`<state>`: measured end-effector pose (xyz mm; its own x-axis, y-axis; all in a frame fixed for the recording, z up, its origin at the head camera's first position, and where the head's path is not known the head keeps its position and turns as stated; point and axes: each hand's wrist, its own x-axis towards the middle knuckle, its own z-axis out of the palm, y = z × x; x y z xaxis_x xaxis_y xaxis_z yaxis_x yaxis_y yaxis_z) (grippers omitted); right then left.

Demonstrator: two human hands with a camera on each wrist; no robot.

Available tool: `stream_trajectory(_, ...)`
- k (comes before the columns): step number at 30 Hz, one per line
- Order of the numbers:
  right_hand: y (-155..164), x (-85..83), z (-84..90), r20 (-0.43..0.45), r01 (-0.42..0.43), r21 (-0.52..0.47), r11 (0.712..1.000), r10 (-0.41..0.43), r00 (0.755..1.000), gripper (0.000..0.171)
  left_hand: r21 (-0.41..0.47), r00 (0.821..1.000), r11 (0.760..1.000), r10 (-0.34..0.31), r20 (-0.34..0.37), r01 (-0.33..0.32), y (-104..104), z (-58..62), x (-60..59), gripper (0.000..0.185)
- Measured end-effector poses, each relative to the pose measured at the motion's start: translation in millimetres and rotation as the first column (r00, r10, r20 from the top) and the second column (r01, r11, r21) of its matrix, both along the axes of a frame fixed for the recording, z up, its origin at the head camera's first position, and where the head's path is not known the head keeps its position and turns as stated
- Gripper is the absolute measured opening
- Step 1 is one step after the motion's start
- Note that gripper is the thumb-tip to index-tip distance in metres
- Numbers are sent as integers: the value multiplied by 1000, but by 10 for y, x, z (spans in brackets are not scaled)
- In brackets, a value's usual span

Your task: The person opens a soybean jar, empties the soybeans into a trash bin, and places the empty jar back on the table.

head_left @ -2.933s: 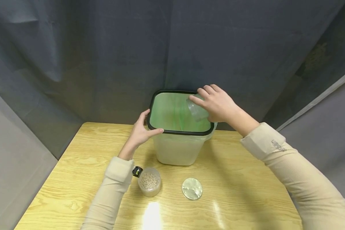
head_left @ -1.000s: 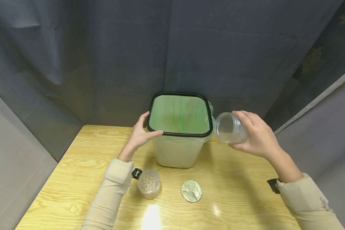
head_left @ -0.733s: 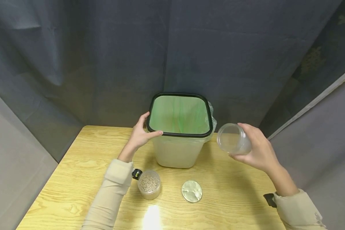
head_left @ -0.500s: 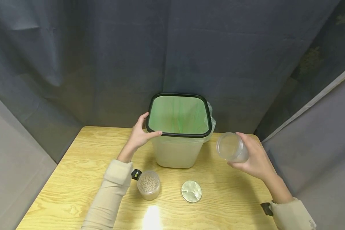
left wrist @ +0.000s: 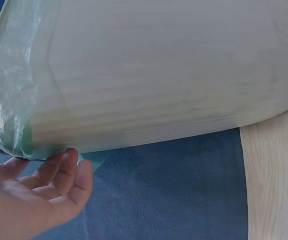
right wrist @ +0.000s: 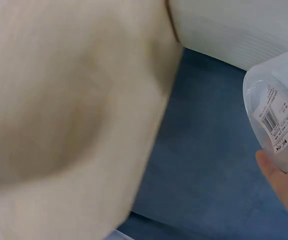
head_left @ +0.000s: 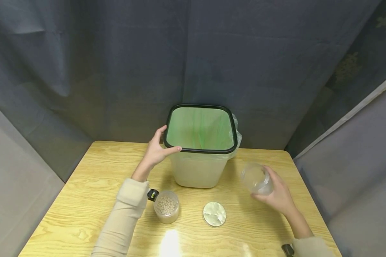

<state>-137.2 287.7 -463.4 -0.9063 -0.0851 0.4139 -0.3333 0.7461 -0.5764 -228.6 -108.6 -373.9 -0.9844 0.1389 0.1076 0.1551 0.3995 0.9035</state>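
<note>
A clear jar is gripped, tilted, by the right hand; left of this grip the bin is seen — its rim held at one corner by the left hand. Beside the left sleeve, the tub of pale balls might be tipped by careless withdrawal.

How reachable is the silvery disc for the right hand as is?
Probably not directly: the right hand grips the clear jar, which likely has to be put down first. Otherwise the way looks free; nothing shows on top of the silvery disc or in between.
</note>
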Motion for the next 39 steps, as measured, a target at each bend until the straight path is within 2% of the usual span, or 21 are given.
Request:
stream_trajectory(10,-41,76,-424,167,32,-75,997,-19,986,99,12,1000,1000,1,1,-1,-4,2,5,95)
stream_trajectory(17,-49,84,-690,288,69,-113,991,-34,957,102,11,1000,1000,3,2,-3,-6,10,16,95)
stream_trajectory(22,-70,79,-864,339,66,-157,985,-9,941,104,14,1000,1000,2,7,-2,-5,10,16,95)
stream_trajectory(28,-101,93,-994,380,90,-205,975,-6,925,103,19,1000,1000,-2,15,2,-3,7,18,95)
stream_trajectory(34,-91,126,-1103,377,104,-235,966,-8,926,102,18,1000,1000,3,14,-3,-8,1,16,96)
stream_trajectory(39,-64,173,-1105,430,121,-262,958,4,903,106,14,1000,1000,7,10,-7,-17,7,26,96)
